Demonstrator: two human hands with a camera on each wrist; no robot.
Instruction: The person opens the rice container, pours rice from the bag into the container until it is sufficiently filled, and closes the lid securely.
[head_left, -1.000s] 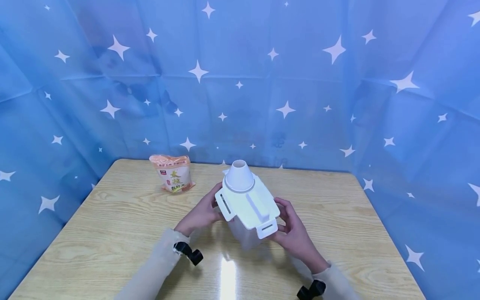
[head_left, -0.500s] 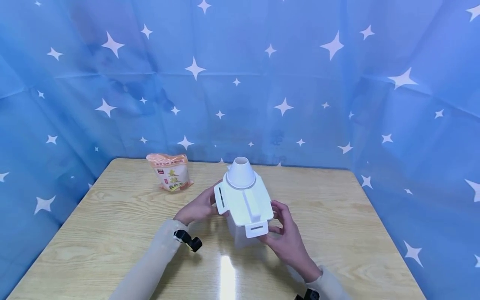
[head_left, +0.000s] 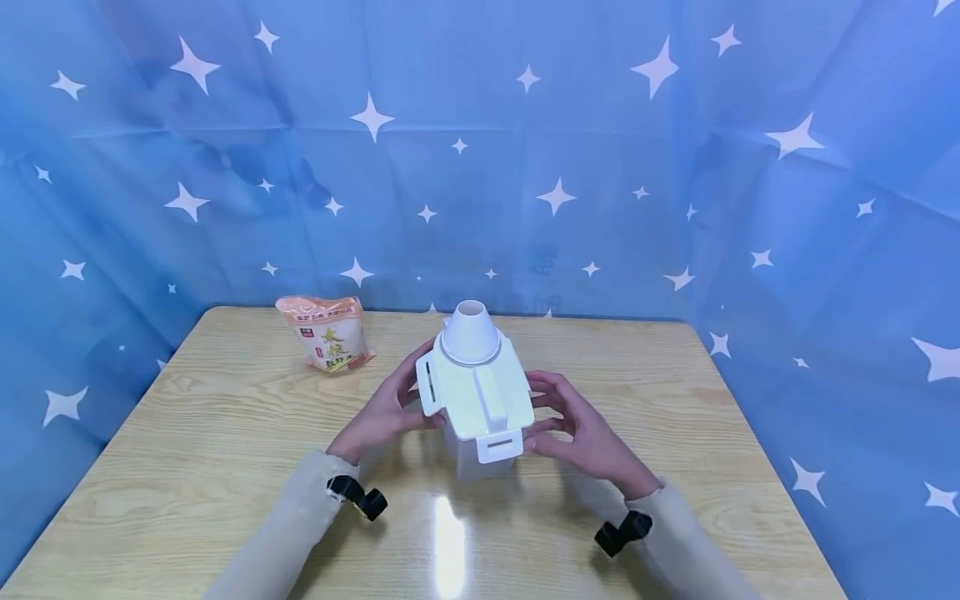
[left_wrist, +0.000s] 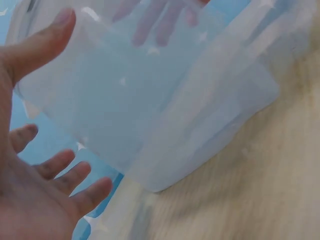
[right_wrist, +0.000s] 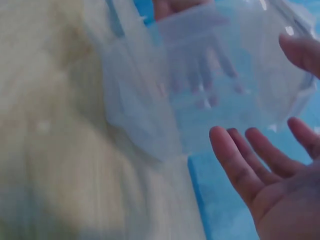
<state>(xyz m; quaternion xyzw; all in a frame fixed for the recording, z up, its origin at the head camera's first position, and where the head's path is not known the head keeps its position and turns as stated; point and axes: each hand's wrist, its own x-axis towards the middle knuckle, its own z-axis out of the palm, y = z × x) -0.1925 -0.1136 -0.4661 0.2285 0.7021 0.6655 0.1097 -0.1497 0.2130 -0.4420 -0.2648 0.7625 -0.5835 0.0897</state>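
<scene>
A translucent plastic storage container [head_left: 483,462] stands near the middle of the table, its bottom on the wood. Its white lid [head_left: 457,379] carries a cone-shaped white piece [head_left: 471,333], a raised bar and side clips. My left hand [head_left: 382,412] is at the container's left side, thumb toward me; the left wrist view shows its fingers [left_wrist: 75,177] spread and fairly straight. On the other side is my right hand [head_left: 581,429], with loosely extended fingers [right_wrist: 230,155] close to the wall. Through the clear walls [right_wrist: 145,100], each wrist view shows the opposite hand's fingers.
A pink and white printed bag [head_left: 325,333] stands at the back left of the wooden table [head_left: 187,467]. Behind the table and along both sides hangs a blue curtain [head_left: 450,175] with white stars. Each wrist wears a black camera mount [head_left: 358,497].
The container has turned slightly and come more upright, its front clip shifting left. My right hand's fingers have loosened beside it. The head view has also shifted a little.
</scene>
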